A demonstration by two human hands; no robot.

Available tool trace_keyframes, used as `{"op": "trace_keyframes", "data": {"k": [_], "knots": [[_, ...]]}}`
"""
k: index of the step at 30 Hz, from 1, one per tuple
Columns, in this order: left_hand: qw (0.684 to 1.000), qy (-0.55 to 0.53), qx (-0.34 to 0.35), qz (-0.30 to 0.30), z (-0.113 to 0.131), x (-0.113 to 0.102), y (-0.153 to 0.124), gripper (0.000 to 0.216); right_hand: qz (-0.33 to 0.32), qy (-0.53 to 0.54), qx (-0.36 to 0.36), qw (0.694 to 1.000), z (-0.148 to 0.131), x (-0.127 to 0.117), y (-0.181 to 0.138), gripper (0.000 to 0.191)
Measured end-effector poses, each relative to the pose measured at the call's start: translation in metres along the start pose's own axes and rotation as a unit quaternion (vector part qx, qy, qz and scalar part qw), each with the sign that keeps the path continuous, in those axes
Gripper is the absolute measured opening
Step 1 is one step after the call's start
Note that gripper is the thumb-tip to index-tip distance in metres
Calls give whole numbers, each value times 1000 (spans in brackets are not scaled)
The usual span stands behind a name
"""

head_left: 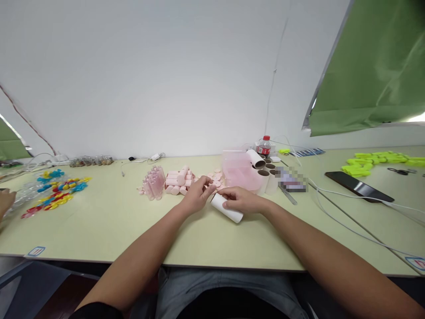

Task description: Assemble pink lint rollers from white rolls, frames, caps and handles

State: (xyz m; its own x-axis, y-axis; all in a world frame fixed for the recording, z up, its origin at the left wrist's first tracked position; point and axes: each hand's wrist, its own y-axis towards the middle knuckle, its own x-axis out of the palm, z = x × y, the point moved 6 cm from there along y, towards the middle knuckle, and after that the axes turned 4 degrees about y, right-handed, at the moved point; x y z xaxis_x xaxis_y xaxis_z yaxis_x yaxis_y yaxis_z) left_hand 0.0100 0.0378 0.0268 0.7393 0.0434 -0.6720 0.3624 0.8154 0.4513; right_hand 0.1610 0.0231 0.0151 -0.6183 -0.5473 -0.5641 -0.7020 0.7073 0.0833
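Note:
A white cardboard tube (229,209) lies slanted on the table just in front of me. My right hand (244,199) is closed around its upper side, thumb along the near wall and fingers over the far end. At that far end my left hand (199,194) has thumb and fingers drawn together. Whatever it may pinch is too small to make out. Beyond the hands lie small pale pink discs (217,178). Left of them is a stack of pink cylinders (179,180), with transparent pink tubes (153,184) standing beside it.
Pink plastic bags (242,170) lie behind my right hand, with more white tubes (271,182) standing alongside. A metal ruler (288,194), a bottle (264,146), a phone (359,186) and white cables are to the right. Colourful plastic pieces (56,195) and another person's hand (5,201) are at left.

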Motion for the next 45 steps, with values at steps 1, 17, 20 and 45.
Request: {"op": "trace_keyframes", "data": {"k": [1, 17, 20, 45], "knots": [[999, -26, -10, 17, -2, -2, 0, 35, 14, 12, -3, 1000, 0, -1, 0, 21], [982, -178, 18, 58, -2, 1, -2, 37, 107, 257, -67, 958, -1, -2, 1, 46], [982, -177, 21, 65, -2, 0, -2, 39, 118, 263, -75, 955, -2, -3, 0, 45], [981, -98, 117, 118, 24, -13, -16, 86, 242, 136, -111, 954, 0, -23, -4, 47]]}}
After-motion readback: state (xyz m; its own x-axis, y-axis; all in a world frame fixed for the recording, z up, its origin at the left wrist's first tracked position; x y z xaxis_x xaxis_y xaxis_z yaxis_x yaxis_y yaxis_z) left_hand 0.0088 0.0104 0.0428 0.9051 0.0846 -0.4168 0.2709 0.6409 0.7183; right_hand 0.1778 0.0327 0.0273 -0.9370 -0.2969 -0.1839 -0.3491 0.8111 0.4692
